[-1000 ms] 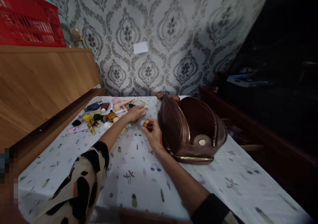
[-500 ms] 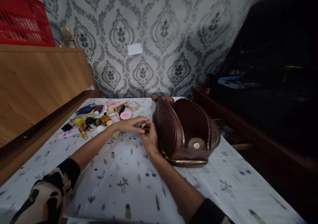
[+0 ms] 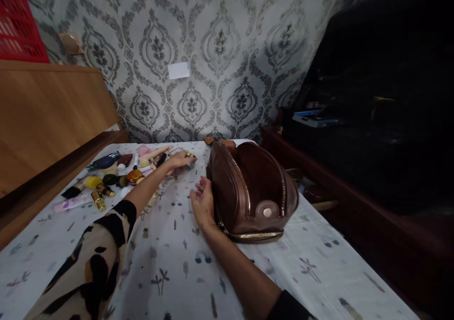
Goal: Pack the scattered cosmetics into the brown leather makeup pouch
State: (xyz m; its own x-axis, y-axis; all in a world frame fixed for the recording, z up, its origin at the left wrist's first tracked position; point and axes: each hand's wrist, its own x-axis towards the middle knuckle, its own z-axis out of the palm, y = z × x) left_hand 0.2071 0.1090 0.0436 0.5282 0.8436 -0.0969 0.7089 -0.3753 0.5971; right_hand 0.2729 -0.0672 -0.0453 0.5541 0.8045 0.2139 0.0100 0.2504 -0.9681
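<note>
My left hand (image 3: 179, 160) is stretched out at the far edge of a spread of cosmetics. Its fingertips close on a small gold-and-dark item (image 3: 191, 155), too small and dim to name exactly. A square pale compact (image 3: 177, 151) lies partly hidden behind that hand. My right hand (image 3: 203, 201) holds nothing, its fingers loosely curled and apart, close to the left side of a brown leather toiletry bag (image 3: 230, 197). The bag stands upright with its zipped top wide open; its dark inside shows no contents I can make out.
Several cosmetics lie at the left, among them a gold lipstick (image 3: 98, 200), a pink tube (image 3: 73, 203), an amber jar (image 3: 134, 175) and a blue bottle (image 3: 104, 161). A wooden cabinet (image 3: 53, 107) borders the left, under a red basket (image 3: 21, 31). Patterned wallpaper rises behind.
My hands have parted. The left one has moved away to the far side with the small item that both hands were around; the right has let go and opened. The view has turned slightly right.
</note>
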